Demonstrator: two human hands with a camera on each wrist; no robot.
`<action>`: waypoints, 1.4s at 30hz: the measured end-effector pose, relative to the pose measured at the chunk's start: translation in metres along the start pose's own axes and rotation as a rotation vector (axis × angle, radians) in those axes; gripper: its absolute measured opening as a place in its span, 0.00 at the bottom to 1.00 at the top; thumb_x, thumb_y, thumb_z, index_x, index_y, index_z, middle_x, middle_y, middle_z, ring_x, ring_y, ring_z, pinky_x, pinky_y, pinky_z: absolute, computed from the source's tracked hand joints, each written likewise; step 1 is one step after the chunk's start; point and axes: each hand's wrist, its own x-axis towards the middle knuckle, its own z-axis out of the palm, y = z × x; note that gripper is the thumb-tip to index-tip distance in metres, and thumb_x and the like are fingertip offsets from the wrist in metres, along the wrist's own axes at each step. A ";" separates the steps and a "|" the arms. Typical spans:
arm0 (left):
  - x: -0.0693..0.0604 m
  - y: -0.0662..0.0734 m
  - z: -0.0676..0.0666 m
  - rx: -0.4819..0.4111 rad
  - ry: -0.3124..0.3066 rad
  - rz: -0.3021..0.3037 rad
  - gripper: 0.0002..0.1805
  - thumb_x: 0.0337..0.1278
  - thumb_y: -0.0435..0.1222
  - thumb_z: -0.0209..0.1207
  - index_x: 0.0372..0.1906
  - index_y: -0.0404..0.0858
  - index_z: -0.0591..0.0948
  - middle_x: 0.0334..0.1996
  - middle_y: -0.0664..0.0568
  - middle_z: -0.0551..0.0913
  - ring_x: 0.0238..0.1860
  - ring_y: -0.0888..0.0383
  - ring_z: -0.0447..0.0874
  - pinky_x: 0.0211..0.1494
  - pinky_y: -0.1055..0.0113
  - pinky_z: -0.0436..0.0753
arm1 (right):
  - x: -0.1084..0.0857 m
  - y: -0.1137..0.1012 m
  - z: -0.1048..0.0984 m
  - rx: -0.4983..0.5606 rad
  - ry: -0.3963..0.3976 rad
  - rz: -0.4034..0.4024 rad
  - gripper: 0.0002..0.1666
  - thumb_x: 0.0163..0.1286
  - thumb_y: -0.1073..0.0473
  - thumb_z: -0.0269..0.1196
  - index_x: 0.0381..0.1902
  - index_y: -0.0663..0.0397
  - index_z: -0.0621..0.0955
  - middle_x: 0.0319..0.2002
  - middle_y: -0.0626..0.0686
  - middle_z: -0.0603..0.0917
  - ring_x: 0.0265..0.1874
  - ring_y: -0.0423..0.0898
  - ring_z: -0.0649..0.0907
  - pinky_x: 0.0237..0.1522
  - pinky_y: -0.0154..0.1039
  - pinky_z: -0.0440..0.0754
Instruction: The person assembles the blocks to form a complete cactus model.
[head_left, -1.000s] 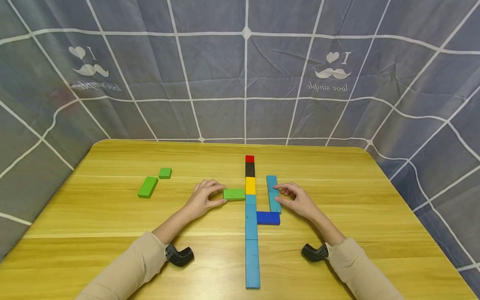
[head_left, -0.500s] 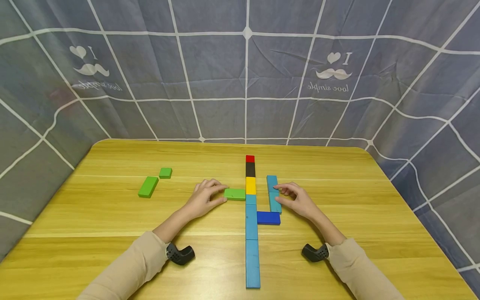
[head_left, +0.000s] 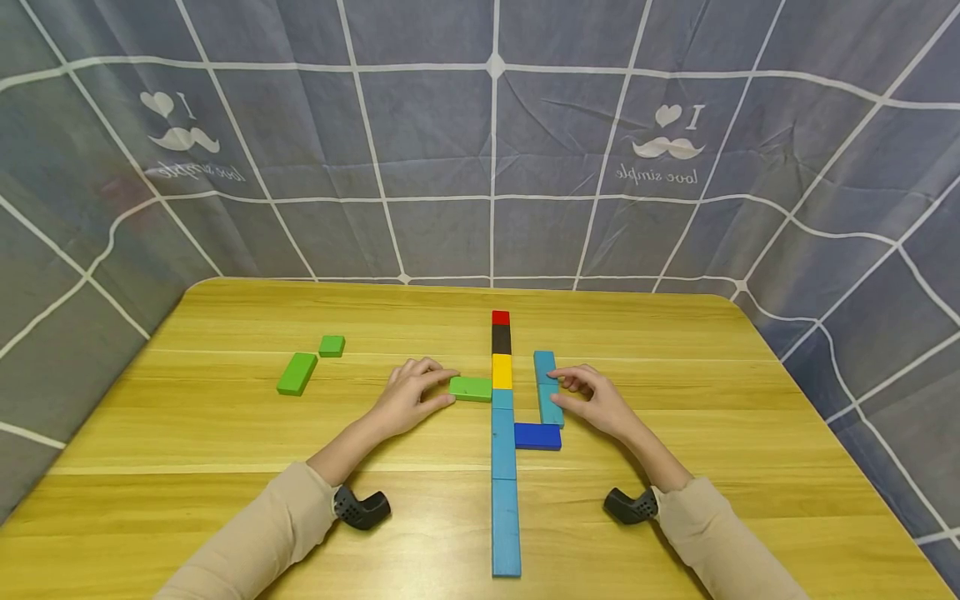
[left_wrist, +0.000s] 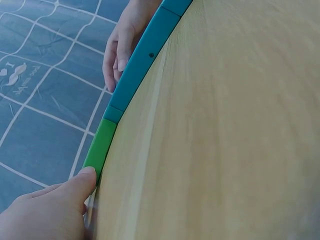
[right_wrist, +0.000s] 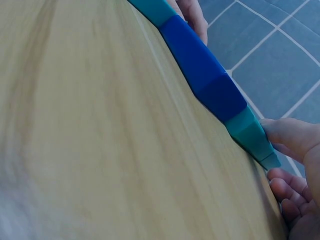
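Near the middle of the table, my left hand [head_left: 405, 400] pinches the left end of a green block [head_left: 471, 389] between thumb and index finger. The block's right end meets a long column of blocks, beside a small light-blue block [head_left: 502, 399] and a yellow block [head_left: 501, 371]. In the left wrist view the thumb [left_wrist: 80, 187] lies on the green block's end. My right hand [head_left: 596, 400] touches two light-blue blocks [head_left: 544, 365] lying end to end, with thumb and index fingertip. Their near end adjoins a dark-blue block [head_left: 537, 436], which also meets the column.
The column runs from a red block [head_left: 501, 317] and a black block [head_left: 501, 338] to long light-blue blocks [head_left: 506, 525] near me. Two loose green blocks [head_left: 297, 373] lie at the left on the wooden table [head_left: 675, 350]. A grey checked curtain [head_left: 427, 167] surrounds the back and sides.
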 end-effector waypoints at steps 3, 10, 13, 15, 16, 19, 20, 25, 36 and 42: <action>0.000 0.000 0.000 -0.002 0.004 0.001 0.21 0.54 0.42 0.60 0.54 0.40 0.78 0.42 0.50 0.75 0.44 0.52 0.68 0.48 0.54 0.61 | 0.000 0.000 0.000 0.000 0.000 -0.004 0.20 0.59 0.59 0.65 0.50 0.55 0.79 0.38 0.53 0.76 0.36 0.47 0.72 0.39 0.35 0.70; 0.000 0.000 0.000 -0.021 0.015 0.001 0.22 0.53 0.42 0.61 0.54 0.41 0.78 0.42 0.51 0.75 0.42 0.53 0.68 0.46 0.56 0.61 | 0.000 0.000 0.001 0.000 0.003 -0.011 0.20 0.59 0.59 0.65 0.50 0.55 0.79 0.37 0.52 0.76 0.36 0.46 0.72 0.38 0.35 0.70; 0.000 0.000 -0.003 -0.066 0.026 -0.015 0.24 0.52 0.42 0.62 0.56 0.40 0.76 0.42 0.50 0.75 0.40 0.54 0.66 0.44 0.57 0.60 | 0.000 -0.001 0.001 -0.005 0.005 -0.008 0.20 0.59 0.60 0.65 0.50 0.56 0.79 0.37 0.53 0.76 0.36 0.46 0.72 0.38 0.35 0.70; -0.001 0.000 -0.007 -0.099 0.043 -0.031 0.26 0.51 0.41 0.63 0.56 0.39 0.75 0.43 0.49 0.75 0.40 0.54 0.66 0.45 0.58 0.60 | 0.000 -0.001 0.001 -0.011 0.006 -0.005 0.20 0.59 0.60 0.64 0.50 0.57 0.79 0.37 0.54 0.76 0.36 0.47 0.72 0.38 0.35 0.70; -0.001 -0.001 -0.011 -0.109 0.055 -0.041 0.26 0.50 0.41 0.64 0.57 0.39 0.75 0.44 0.48 0.76 0.41 0.53 0.67 0.45 0.57 0.61 | 0.000 -0.001 0.002 -0.016 0.009 -0.005 0.20 0.59 0.61 0.64 0.50 0.58 0.79 0.37 0.54 0.76 0.36 0.47 0.72 0.38 0.35 0.70; -0.004 -0.004 -0.025 -0.116 0.089 -0.068 0.27 0.49 0.40 0.65 0.57 0.39 0.74 0.48 0.45 0.75 0.47 0.49 0.67 0.49 0.54 0.61 | 0.001 0.000 0.003 -0.021 0.013 -0.007 0.20 0.59 0.64 0.63 0.50 0.62 0.78 0.37 0.58 0.76 0.36 0.51 0.72 0.38 0.37 0.70; -0.006 -0.006 -0.031 -0.109 0.100 -0.075 0.28 0.48 0.40 0.65 0.57 0.39 0.74 0.49 0.44 0.74 0.49 0.48 0.67 0.51 0.52 0.61 | 0.001 0.000 0.003 -0.022 0.015 -0.010 0.19 0.59 0.65 0.63 0.50 0.64 0.78 0.37 0.59 0.76 0.36 0.52 0.72 0.38 0.38 0.70; -0.021 -0.026 -0.066 -0.064 0.152 -0.112 0.27 0.50 0.36 0.64 0.57 0.37 0.73 0.53 0.40 0.72 0.55 0.41 0.64 0.54 0.44 0.56 | 0.001 0.002 0.004 -0.034 0.024 -0.033 0.19 0.59 0.66 0.63 0.49 0.65 0.78 0.37 0.60 0.76 0.35 0.52 0.72 0.37 0.38 0.71; -0.078 -0.085 -0.125 -0.070 0.232 -0.248 0.26 0.53 0.36 0.61 0.57 0.31 0.71 0.53 0.35 0.69 0.56 0.28 0.55 0.53 0.31 0.42 | 0.000 0.002 0.001 -0.005 0.003 -0.010 0.19 0.59 0.59 0.65 0.50 0.54 0.79 0.38 0.52 0.76 0.36 0.47 0.72 0.39 0.35 0.71; -0.095 -0.098 -0.140 -0.110 0.115 -0.282 0.30 0.53 0.36 0.61 0.61 0.31 0.67 0.55 0.32 0.67 0.58 0.29 0.52 0.55 0.32 0.39 | 0.000 0.002 0.000 -0.004 -0.004 -0.020 0.20 0.59 0.59 0.64 0.50 0.56 0.79 0.37 0.53 0.76 0.35 0.47 0.72 0.38 0.35 0.70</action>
